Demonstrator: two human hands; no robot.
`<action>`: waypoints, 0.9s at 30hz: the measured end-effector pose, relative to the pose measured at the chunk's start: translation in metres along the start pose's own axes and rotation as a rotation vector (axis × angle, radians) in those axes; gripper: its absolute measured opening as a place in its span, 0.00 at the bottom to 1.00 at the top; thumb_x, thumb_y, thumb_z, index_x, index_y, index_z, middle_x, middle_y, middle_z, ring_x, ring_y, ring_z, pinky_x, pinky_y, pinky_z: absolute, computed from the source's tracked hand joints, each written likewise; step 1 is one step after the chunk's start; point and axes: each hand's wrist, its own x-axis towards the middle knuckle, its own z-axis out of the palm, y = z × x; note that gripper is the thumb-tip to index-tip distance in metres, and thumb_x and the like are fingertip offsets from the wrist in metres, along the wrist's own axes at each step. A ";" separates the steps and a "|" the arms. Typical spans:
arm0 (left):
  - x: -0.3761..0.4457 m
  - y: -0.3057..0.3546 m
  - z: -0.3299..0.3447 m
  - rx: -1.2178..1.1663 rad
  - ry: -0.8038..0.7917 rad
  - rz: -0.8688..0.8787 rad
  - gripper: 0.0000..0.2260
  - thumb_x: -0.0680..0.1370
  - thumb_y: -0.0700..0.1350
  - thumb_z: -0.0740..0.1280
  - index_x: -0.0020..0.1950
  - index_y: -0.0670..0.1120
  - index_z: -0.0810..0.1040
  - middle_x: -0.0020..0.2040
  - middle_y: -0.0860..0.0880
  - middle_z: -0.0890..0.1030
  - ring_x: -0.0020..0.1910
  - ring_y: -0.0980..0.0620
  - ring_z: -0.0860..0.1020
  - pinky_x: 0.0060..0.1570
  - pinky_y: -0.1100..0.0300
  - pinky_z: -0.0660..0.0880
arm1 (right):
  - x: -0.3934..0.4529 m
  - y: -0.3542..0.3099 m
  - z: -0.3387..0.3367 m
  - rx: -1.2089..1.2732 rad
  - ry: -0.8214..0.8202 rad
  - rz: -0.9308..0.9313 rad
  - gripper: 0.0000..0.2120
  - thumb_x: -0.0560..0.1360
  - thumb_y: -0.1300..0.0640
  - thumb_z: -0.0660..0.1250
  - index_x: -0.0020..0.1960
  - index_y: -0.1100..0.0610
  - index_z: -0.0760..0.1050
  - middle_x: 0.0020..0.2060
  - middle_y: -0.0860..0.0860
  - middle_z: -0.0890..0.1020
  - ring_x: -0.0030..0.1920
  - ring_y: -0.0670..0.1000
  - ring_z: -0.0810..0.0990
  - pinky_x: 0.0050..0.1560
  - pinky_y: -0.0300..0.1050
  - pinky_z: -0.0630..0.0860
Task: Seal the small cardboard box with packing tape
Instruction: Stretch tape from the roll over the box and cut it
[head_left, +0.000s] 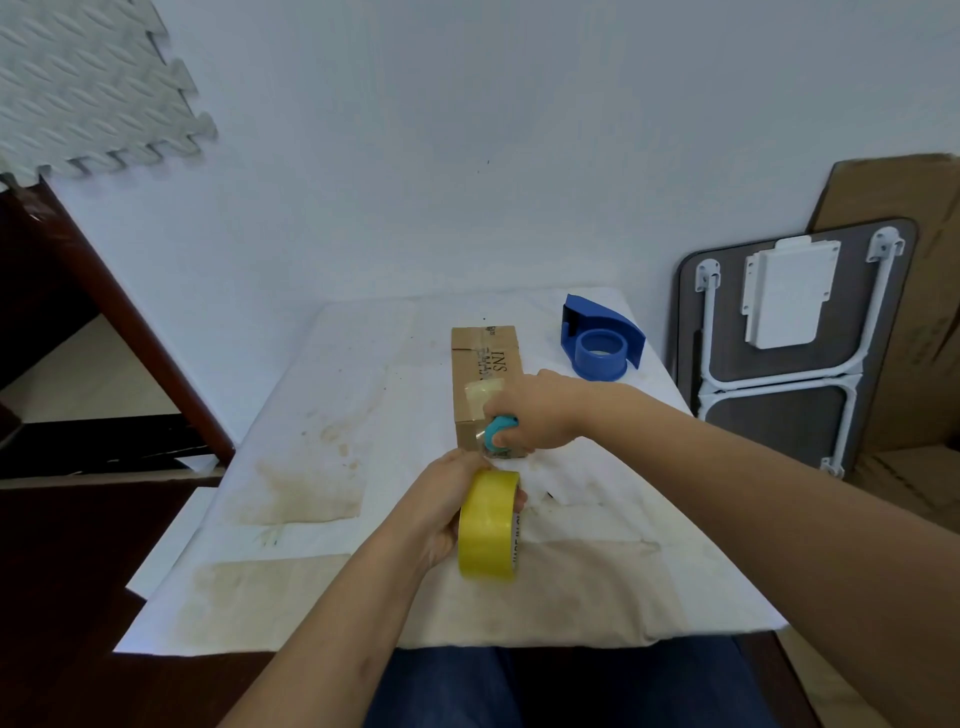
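A small brown cardboard box (483, 364) lies lengthwise on the white table cover (332, 415), with clear tape along its top and down its near end. My left hand (441, 509) grips a yellow roll of packing tape (488, 525), held upright just in front of the box. A strip of tape runs from the roll to the box's near end. My right hand (535, 410) is closed around a small teal cutter (497, 431), pressed against the box's near end by the tape strip.
A blue tape dispenser (600, 340) stands behind and to the right of the box. A folded grey table with white legs (789, 338) and flat cardboard (914, 291) lean against the wall at right. Dark wooden furniture (78, 364) is at left.
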 end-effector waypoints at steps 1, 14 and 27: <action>0.000 0.000 0.001 -0.010 0.002 0.001 0.16 0.79 0.37 0.61 0.67 0.38 0.70 0.43 0.32 0.83 0.33 0.42 0.83 0.36 0.52 0.82 | 0.001 -0.001 0.000 -0.015 -0.006 -0.001 0.15 0.81 0.48 0.58 0.63 0.53 0.72 0.57 0.54 0.78 0.48 0.51 0.70 0.55 0.47 0.65; -0.006 0.004 0.002 -0.039 -0.001 0.026 0.15 0.80 0.36 0.59 0.66 0.35 0.71 0.43 0.32 0.82 0.32 0.43 0.83 0.36 0.52 0.82 | 0.012 -0.016 0.002 -0.157 -0.008 -0.009 0.14 0.80 0.50 0.59 0.63 0.52 0.73 0.55 0.52 0.77 0.51 0.54 0.74 0.53 0.46 0.63; -0.016 0.011 0.000 0.002 0.012 0.016 0.15 0.78 0.35 0.62 0.64 0.34 0.75 0.43 0.33 0.83 0.33 0.43 0.83 0.35 0.54 0.82 | 0.015 -0.017 -0.003 -0.180 -0.066 0.073 0.16 0.74 0.61 0.70 0.62 0.57 0.78 0.53 0.55 0.83 0.48 0.53 0.80 0.34 0.41 0.71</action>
